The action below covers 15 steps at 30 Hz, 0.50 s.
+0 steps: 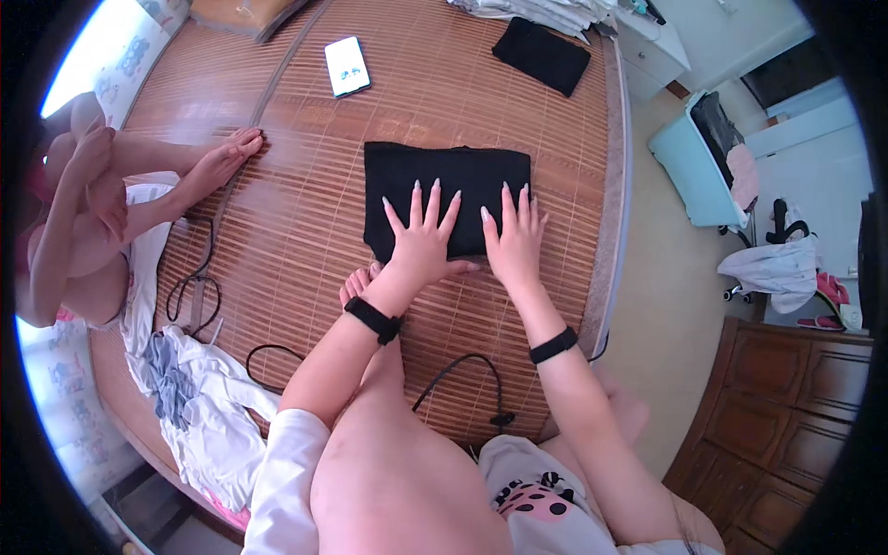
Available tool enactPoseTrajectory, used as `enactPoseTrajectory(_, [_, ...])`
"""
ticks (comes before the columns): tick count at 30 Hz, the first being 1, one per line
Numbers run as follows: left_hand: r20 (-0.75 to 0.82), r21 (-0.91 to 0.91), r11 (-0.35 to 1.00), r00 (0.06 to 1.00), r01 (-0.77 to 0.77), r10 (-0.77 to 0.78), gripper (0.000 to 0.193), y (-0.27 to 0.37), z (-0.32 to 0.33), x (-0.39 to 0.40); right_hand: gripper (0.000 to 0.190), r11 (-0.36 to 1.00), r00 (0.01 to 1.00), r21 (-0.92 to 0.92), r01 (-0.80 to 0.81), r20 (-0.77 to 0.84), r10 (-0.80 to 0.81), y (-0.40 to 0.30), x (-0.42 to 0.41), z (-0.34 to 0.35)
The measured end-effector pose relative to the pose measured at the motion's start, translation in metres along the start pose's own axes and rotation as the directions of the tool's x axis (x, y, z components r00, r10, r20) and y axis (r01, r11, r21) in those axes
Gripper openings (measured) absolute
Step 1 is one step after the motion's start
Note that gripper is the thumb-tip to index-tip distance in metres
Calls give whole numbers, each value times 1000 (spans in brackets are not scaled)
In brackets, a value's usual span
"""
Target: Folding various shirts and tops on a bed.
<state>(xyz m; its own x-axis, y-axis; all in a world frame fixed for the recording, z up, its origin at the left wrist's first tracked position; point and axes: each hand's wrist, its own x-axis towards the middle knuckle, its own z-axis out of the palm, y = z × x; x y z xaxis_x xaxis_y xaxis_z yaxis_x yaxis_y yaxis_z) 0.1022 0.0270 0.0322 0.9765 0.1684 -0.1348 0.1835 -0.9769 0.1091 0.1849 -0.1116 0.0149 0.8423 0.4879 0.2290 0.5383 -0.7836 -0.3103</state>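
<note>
A folded black cloth garment (pixel 448 168) lies flat on a bamboo mat (pixel 305 180) in front of me. Both palms face down on it. My left hand (pixel 424 239) rests on its near left part with the fingers spread. On its right edge lies my right hand (pixel 515 239), fingers apart, a few reaching past the cloth onto the mat. Neither hand grips anything. Each wrist wears a black strap. Part of the garment's near edge is hidden under my hands.
Another folded black cloth (pixel 541 57) lies at the far right, beside stacked white clothes (pixel 534 10). A phone (pixel 347 66) with a lit screen lies farther off. Another person's legs (pixel 201 166) extend from the left. White clothes (pixel 215 409) and a black cable (pixel 458 364) lie nearer me.
</note>
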Motion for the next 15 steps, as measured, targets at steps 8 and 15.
enactPoseTrajectory(8, [-215,-323,942,976,-92,21,94,-40,27,3,69,982,998,177,-66,20,63,9,1,16])
enactPoseTrajectory(15, [-152,-373,915,963,153,-223,79,-85,26,-23,98,447,758,629,-636,401,515,14,-23,-9])
